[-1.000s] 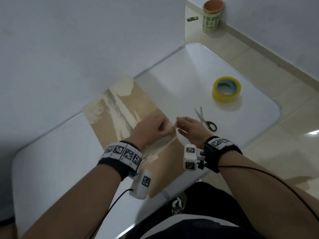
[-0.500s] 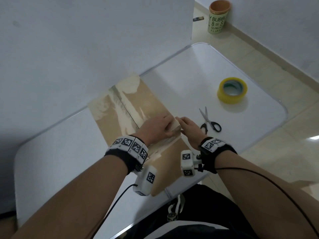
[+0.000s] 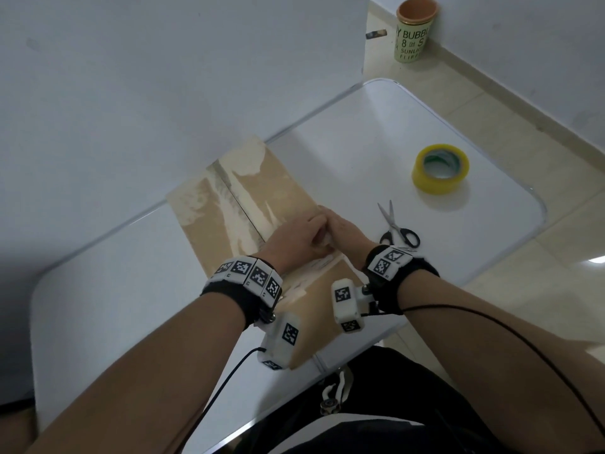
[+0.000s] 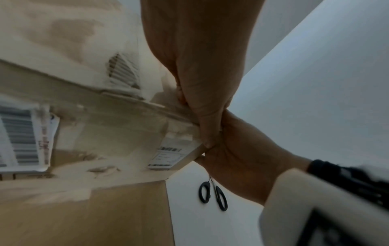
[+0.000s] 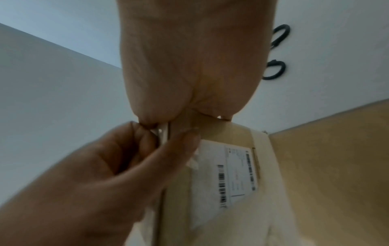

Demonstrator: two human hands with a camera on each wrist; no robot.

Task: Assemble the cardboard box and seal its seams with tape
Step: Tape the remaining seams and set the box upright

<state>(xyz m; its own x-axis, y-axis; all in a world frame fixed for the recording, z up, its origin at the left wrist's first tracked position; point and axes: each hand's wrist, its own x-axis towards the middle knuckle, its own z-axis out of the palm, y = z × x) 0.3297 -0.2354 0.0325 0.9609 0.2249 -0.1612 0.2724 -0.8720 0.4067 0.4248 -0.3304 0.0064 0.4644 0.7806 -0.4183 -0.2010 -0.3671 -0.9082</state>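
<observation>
Cardboard box (image 3: 248, 204) lies flattened on your white table (image 3: 376, 142), worn, with torn old tape and a label (image 5: 233, 168). It looks light but floppy, so take it along the edges. Your left hand (image 3: 291, 240) and right hand (image 3: 347, 232) meet at its right edge, both pinching the cardboard there. Scissors (image 3: 397, 226) and tape roll (image 3: 440, 168) lie beyond; a cup (image 3: 414, 27) stands on the floor, contents hidden.

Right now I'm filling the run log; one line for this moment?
left hand: pinches cardboard box edge | right hand: same edge | tape roll, scissors: untouched
</observation>
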